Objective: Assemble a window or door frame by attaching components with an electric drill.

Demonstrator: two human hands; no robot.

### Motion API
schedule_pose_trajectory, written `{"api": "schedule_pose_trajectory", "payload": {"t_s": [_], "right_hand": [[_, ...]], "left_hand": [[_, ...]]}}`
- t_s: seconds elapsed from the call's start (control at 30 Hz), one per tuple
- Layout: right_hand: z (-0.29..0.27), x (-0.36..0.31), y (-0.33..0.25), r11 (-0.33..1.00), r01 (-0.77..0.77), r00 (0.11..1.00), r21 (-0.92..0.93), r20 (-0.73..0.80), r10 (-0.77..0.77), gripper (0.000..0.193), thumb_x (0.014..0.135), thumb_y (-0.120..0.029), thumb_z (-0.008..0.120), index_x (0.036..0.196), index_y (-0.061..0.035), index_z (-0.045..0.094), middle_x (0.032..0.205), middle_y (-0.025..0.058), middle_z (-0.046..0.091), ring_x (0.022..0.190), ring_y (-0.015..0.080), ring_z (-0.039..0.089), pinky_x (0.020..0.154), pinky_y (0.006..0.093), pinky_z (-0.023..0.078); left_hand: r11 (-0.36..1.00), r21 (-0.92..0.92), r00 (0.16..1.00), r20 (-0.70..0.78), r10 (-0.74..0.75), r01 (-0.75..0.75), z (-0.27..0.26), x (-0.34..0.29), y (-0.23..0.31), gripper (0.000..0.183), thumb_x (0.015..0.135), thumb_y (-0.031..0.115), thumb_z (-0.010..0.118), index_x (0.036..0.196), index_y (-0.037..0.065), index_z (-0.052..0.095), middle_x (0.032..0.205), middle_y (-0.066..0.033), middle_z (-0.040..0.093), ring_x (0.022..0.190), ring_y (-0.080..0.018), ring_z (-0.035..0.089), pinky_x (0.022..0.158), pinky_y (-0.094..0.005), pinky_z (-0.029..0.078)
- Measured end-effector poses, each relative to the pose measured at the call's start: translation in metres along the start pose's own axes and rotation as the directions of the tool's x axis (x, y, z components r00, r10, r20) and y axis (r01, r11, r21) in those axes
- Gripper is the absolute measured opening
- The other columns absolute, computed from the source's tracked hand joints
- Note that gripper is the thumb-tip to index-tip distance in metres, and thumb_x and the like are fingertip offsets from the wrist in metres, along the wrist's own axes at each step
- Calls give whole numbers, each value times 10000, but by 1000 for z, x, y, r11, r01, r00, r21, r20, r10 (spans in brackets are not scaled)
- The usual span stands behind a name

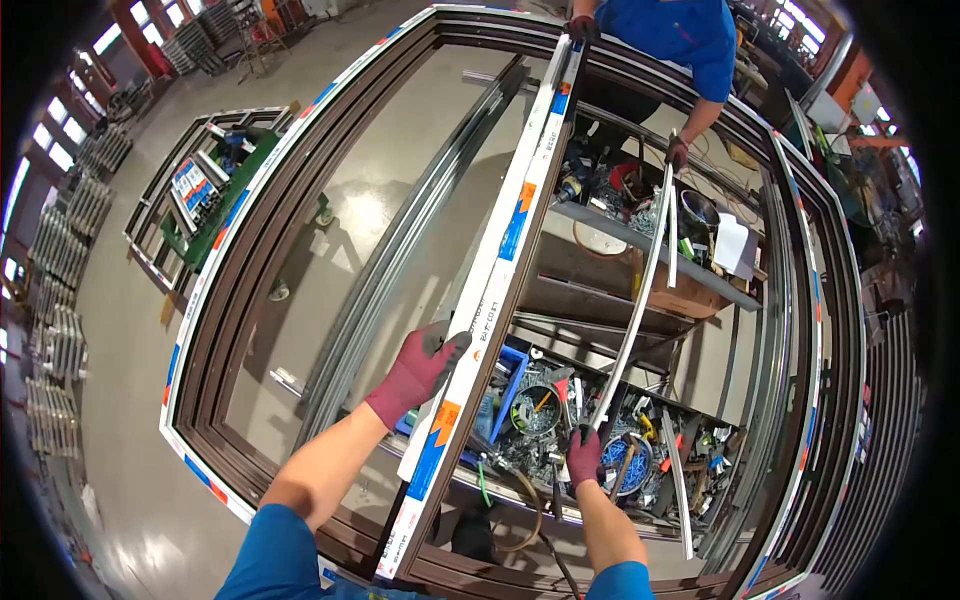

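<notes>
My left hand point(415, 372), in a maroon glove with dark fingertips, is closed on the edge of a long white bar point(500, 215). This bar lies along a film-wrapped crossbar point(517, 228) spanning a large brown window frame point(300, 165). Lower right, my right hand point(584, 458), gloved alike, grips the near end of a thin pale strip point(637, 320). Across the frame a co-worker in blue has one gloved hand point(678, 153) at the strip's far end. The co-worker's other hand point(582, 28) is at the crossbar's top.
Below the frame, a shelf point(650, 245) and a lower tray hold screws, tools and offcuts. A bucket of blue plastic pieces point(626, 464) stands near my right hand. Grey metal profiles point(425, 220) run beneath the frame's left half. A green cart point(225, 205) stands at left.
</notes>
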State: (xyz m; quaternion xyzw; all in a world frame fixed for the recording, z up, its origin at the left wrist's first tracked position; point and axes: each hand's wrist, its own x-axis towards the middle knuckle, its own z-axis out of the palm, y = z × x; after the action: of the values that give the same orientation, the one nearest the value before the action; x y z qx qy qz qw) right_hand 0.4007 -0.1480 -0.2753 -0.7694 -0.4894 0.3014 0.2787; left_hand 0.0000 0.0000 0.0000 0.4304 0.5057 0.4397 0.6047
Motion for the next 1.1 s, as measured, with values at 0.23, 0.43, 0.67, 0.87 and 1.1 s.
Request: {"api": "schedule_pose_trajectory", "payload": {"t_s": [0.23,0.43,0.67,0.87,1.1], "right_hand": [[-4,-14,-47,984,-79,994,-160,61,90,368,1008,-264,660,1228,30,638,1158,283,699,1098,473,657,941,486,518],[-5,-19,-37,974,-61,994,-219,75,79,411,1010,-301,651,1263,23,626,1168,297,690,1107,485,653,939,494,524],[14,-33,-14,984,-11,991,-178,132,34,389,1002,-308,669,1236,-2,615,1050,259,712,969,463,690,852,520,538],[33,-57,1,995,86,983,-58,169,-75,366,1026,-248,651,1303,-8,642,1116,216,737,1031,362,714,938,422,534],[0,-97,-44,998,17,928,-67,372,9,364,1026,-281,643,1245,8,680,1127,259,729,1070,415,702,917,458,549]], "left_hand": [[994,109,1000,24,0,-3,-4,20,14,379,1048,298,680,1221,-39,672,948,-27,701,813,-71,573,731,-268,477],[967,207,989,19,145,-146,-4,55,5,450,1057,384,656,1176,-49,683,946,-129,738,862,-162,637,790,-374,519],[801,577,948,-136,286,-159,10,134,30,469,1064,406,568,1057,-44,702,964,-314,702,883,-484,650,818,-478,529],[804,590,929,-252,271,-74,20,204,53,458,1038,396,545,1049,-27,722,1044,-322,697,1010,-508,669,865,-543,537],[721,691,977,-187,100,58,27,192,69,497,986,506,610,1134,45,719,1130,-225,742,1089,-420,703,926,-491,561]]}}
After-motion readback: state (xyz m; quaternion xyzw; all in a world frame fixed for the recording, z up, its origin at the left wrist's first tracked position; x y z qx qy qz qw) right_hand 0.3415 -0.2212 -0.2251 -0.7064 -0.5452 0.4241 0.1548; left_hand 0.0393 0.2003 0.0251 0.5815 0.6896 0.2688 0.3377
